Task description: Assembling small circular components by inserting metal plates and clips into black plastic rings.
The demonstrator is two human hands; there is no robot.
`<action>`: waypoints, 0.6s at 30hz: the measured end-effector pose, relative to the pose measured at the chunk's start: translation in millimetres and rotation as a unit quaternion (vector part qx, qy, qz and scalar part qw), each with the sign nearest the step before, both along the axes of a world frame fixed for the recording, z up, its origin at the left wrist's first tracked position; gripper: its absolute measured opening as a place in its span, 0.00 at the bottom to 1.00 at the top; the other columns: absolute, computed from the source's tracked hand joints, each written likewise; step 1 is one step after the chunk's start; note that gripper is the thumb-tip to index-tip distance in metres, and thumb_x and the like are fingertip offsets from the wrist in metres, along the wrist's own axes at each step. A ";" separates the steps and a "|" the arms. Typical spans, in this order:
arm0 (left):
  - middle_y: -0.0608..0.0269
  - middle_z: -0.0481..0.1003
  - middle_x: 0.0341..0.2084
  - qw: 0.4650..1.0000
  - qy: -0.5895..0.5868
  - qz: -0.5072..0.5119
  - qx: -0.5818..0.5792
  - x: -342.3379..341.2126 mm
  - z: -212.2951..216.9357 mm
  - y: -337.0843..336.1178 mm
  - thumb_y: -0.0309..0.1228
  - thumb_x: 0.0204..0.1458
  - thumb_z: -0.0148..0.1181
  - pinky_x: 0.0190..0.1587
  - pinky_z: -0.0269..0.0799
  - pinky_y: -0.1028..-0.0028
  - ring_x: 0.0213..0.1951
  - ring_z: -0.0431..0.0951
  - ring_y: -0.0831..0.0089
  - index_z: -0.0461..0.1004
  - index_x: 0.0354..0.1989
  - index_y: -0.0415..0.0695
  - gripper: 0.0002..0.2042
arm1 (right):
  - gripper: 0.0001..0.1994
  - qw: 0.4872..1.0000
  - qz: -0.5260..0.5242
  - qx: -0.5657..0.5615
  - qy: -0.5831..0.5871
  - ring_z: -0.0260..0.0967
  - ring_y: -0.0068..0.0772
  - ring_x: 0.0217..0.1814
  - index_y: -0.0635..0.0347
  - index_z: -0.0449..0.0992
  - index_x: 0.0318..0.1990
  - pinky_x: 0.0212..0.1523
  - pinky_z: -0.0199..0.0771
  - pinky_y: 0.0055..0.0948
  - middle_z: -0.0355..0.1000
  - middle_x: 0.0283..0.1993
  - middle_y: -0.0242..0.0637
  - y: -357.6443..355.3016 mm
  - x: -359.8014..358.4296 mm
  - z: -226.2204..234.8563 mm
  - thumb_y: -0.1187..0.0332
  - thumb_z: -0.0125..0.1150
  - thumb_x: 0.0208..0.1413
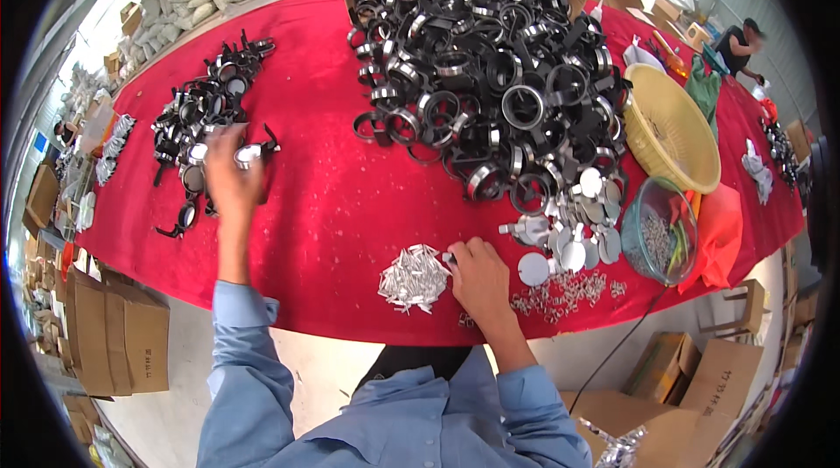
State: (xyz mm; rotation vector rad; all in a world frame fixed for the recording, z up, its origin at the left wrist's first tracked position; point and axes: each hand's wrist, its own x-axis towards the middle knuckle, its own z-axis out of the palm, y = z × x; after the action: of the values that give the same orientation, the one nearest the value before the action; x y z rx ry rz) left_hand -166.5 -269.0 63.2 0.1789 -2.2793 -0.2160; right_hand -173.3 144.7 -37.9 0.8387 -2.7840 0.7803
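My left hand (229,179) is smeared by motion over a heap of black ring parts with silver discs in them (223,87) at the left of the table. Beside its fingers is one such part (251,155) with a black arm; whether the hand grips it cannot be made out. My right hand (481,282) is closed near the table's front edge, with a small dark-ended piece (449,258) at its fingertips. It is next to a pile of thin silver pins (414,279). To its right lie loose silver discs (572,255) and small metal clips (573,293).
A large heap of black and silver rings (490,74) spills from a cardboard box onto the red cloth (315,118). At the right stand a yellow basket (639,118) and a clear bowl (632,245) of small metal parts. Another person (739,48) is at the far right.
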 end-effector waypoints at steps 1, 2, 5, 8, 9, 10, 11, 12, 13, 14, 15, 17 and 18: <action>0.47 0.67 0.58 0.996 -0.001 -0.074 -0.046 -15.6 -3.6 22.1 0.20 0.44 0.64 0.64 0.65 0.57 0.59 0.70 0.47 0.73 0.57 0.45 0.26 | 0.11 0.999 -0.006 -0.043 0.002 0.73 0.49 0.44 0.58 0.76 0.42 0.42 0.76 0.44 0.70 0.39 0.42 -0.5 1.2 7.2 0.74 0.65 0.49; 0.45 0.66 0.60 0.992 -0.077 -0.095 0.014 -32.0 -10.8 50.1 0.21 0.46 0.65 0.64 0.67 0.56 0.59 0.71 0.45 0.72 0.58 0.47 0.27 | 0.11 0.993 -0.014 -0.113 -0.016 0.74 0.48 0.43 0.58 0.77 0.41 0.41 0.76 0.44 0.71 0.38 0.41 0.2 1.3 10.8 0.74 0.65 0.49; 0.39 0.64 0.62 0.975 -0.181 -0.123 0.023 -81.1 -47.5 78.5 0.25 0.47 0.67 0.60 0.72 0.54 0.59 0.71 0.41 0.69 0.61 0.50 0.29 | 0.08 0.953 -0.023 -0.286 -0.095 0.77 0.44 0.40 0.60 0.78 0.39 0.39 0.76 0.37 0.76 0.38 0.41 -0.1 -0.6 33.5 0.75 0.68 0.51; 0.38 0.67 0.56 0.962 -0.243 -0.122 0.023 -110.3 -79.3 72.3 0.28 0.48 0.66 0.55 0.74 0.51 0.54 0.72 0.39 0.70 0.55 0.45 0.23 | 0.07 0.910 -0.041 -0.383 -0.154 0.78 0.36 0.35 0.62 0.78 0.39 0.38 0.76 0.29 0.78 0.35 0.41 0.5 1.0 33.3 0.76 0.68 0.52; 0.38 0.68 0.53 0.962 -0.246 -0.116 0.021 -114.8 -82.6 70.0 0.28 0.48 0.66 0.53 0.73 0.50 0.52 0.73 0.39 0.71 0.49 0.42 0.19 | 0.07 0.902 -0.054 -0.398 -0.158 0.78 0.34 0.34 0.63 0.78 0.38 0.37 0.76 0.29 0.79 0.34 0.41 1.5 1.8 34.6 0.76 0.68 0.52; 0.38 0.68 0.53 0.964 -0.240 -0.113 0.021 -113.7 -85.6 65.8 0.28 0.48 0.66 0.53 0.73 0.50 0.52 0.73 0.39 0.71 0.49 0.42 0.19 | 0.07 0.907 -0.074 -0.377 -0.171 0.78 0.33 0.33 0.63 0.78 0.38 0.36 0.76 0.28 0.79 0.32 0.41 5.1 2.2 35.3 0.75 0.69 0.52; 0.38 0.69 0.52 0.963 -0.227 -0.141 0.026 -112.8 -82.1 73.8 0.28 0.47 0.65 0.53 0.73 0.50 0.52 0.73 0.39 0.73 0.45 0.40 0.16 | 0.07 0.908 -0.081 -0.376 -0.164 0.78 0.33 0.33 0.63 0.78 0.38 0.36 0.76 0.28 0.79 0.32 0.41 11.8 4.4 34.3 0.75 0.69 0.52; 0.37 0.69 0.52 0.963 -0.212 -0.162 0.030 -107.9 -77.4 77.2 0.27 0.47 0.65 0.53 0.73 0.51 0.52 0.73 0.40 0.74 0.41 0.39 0.13 | 0.07 0.917 -0.096 -0.353 -0.158 0.78 0.33 0.33 0.63 0.78 0.38 0.36 0.76 0.28 0.79 0.32 0.41 15.7 6.5 33.3 0.75 0.69 0.52; 0.37 0.70 0.53 0.963 -0.191 -0.182 0.052 -102.2 -73.4 80.0 0.28 0.47 0.66 0.53 0.72 0.52 0.52 0.73 0.41 0.75 0.35 0.37 0.10 | 0.07 0.925 -0.111 -0.331 -0.151 0.79 0.34 0.33 0.63 0.79 0.37 0.36 0.76 0.28 0.79 0.32 0.41 19.6 8.6 32.0 0.74 0.70 0.52; 0.37 0.70 0.53 0.964 -0.187 -0.183 0.049 -94.2 -64.5 81.6 0.28 0.47 0.66 0.53 0.72 0.52 0.52 0.73 0.41 0.75 0.35 0.37 0.10 | 0.06 0.938 -0.100 -0.313 -0.106 0.79 0.38 0.33 0.61 0.79 0.36 0.35 0.77 0.31 0.78 0.33 0.41 23.6 11.3 30.7 0.74 0.69 0.51; 0.40 0.70 0.53 0.954 -0.187 -0.213 0.095 -82.6 -54.7 82.7 0.28 0.48 0.68 0.51 0.73 0.57 0.51 0.75 0.47 0.75 0.37 0.36 0.11 | 0.06 0.939 -0.097 -0.314 -0.104 0.79 0.38 0.33 0.61 0.79 0.36 0.35 0.77 0.31 0.78 0.33 0.41 26.8 13.6 31.8 0.74 0.69 0.51; 0.48 0.75 0.51 0.914 -0.201 -0.247 0.252 -66.5 -41.2 85.1 0.28 0.50 0.68 0.43 0.74 0.70 0.41 0.79 0.63 0.78 0.38 0.37 0.10 | 0.06 0.962 -0.100 -0.255 0.016 0.77 0.44 0.32 0.59 0.78 0.33 0.33 0.76 0.37 0.77 0.31 0.41 33.1 19.2 36.3 0.75 0.69 0.48; 0.48 0.75 0.51 0.916 -0.197 -0.243 0.251 -60.1 -37.3 87.7 0.28 0.50 0.68 0.43 0.74 0.70 0.41 0.79 0.63 0.78 0.38 0.37 0.10 | 0.06 0.962 -0.095 -0.256 0.018 0.77 0.44 0.32 0.59 0.78 0.33 0.33 0.76 0.37 0.77 0.31 0.41 37.2 21.8 35.5 0.75 0.69 0.48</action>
State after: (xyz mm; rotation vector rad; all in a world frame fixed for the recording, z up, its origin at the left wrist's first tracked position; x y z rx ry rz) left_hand -226.7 -181.3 25.9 -0.1012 -2.5893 -1.1200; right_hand -151.5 181.9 -2.4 0.4754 -2.3973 1.3422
